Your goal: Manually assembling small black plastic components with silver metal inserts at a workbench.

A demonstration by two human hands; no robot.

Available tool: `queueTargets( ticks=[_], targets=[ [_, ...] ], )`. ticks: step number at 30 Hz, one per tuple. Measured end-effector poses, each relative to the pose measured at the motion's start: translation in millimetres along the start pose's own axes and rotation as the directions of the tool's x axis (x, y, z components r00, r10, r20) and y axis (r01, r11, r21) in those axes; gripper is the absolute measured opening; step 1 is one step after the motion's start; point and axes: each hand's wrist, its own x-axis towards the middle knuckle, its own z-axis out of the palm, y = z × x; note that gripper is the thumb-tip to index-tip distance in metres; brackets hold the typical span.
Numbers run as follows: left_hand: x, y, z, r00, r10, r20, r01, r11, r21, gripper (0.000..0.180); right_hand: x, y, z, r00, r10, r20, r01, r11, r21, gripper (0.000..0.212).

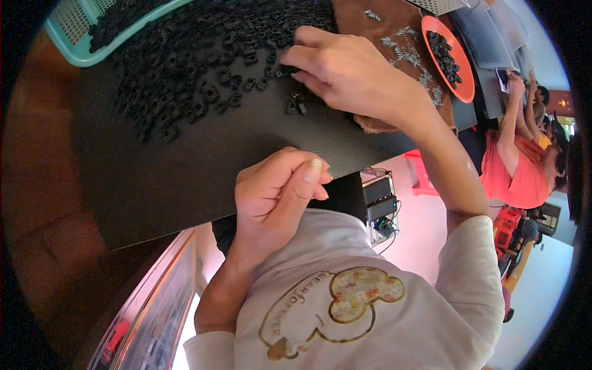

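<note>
A wide heap of small black plastic parts point(191, 80) covers the far side of the dark table. My right hand point(345, 71) reaches over the heap's right edge, fingers bent down and drawn together at a small black plastic part point(282, 71); the palm hides some of this contact. Just below those fingers lie a couple of loose black pieces point(296, 106). Close to my body, at the table's near edge, my left hand point(277, 185) is closed, its thumb pressed against the curled fingers. Whatever it may hold is hidden.
On a brown cloth point(351, 15) at the far right lie several small metal springs point(410, 52). Beside them, an orange plate point(467, 91) carries more black parts. A teal basket point(83, 60) stands at the far left. Other people point(518, 166) sit off to the right.
</note>
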Motion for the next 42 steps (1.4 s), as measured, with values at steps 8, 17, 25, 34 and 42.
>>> queueTargets(
  ticks=[8, 17, 25, 34, 42],
  targets=[
    [0.6, 1.9, 0.1, 0.999, 0.018, 0.027, -0.018, 1.0, 0.016, 0.013, 33.3, -23.3, 10.3, 0.989, -0.106, -0.108, 0.117, 0.988, 0.102, 0.013],
    [-0.7, 2.0, -4.8, 0.997, 0.006, 0.072, -0.009, 0.999, 0.039, 0.02, 29.3, -25.0, 7.0, 0.992, -0.106, 0.062, 0.103, 0.993, 0.061, 0.024],
    [-3.6, -1.1, -5.0, 0.996, 0.035, 0.083, -0.04, 0.997, 0.066, 0.02, 33.6, -19.2, 16.2, 0.994, -0.099, -0.052, 0.103, 0.992, 0.068, 0.015],
    [-8.8, 0.1, -3.4, 0.998, 0.043, 0.037, -0.043, 0.999, 0.0, 0.013, 37.1, -39.0, 8.4, 0.994, -0.042, 0.102, 0.038, 0.999, 0.036, 0.014],
    [-9.7, 0.5, -2.4, 0.999, 0.035, 0.032, -0.035, 0.999, 0.015, 0.013, 29.8, -40.3, 11.6, 0.996, -0.074, 0.05, 0.071, 0.996, 0.052, 0.016]
  ],
)
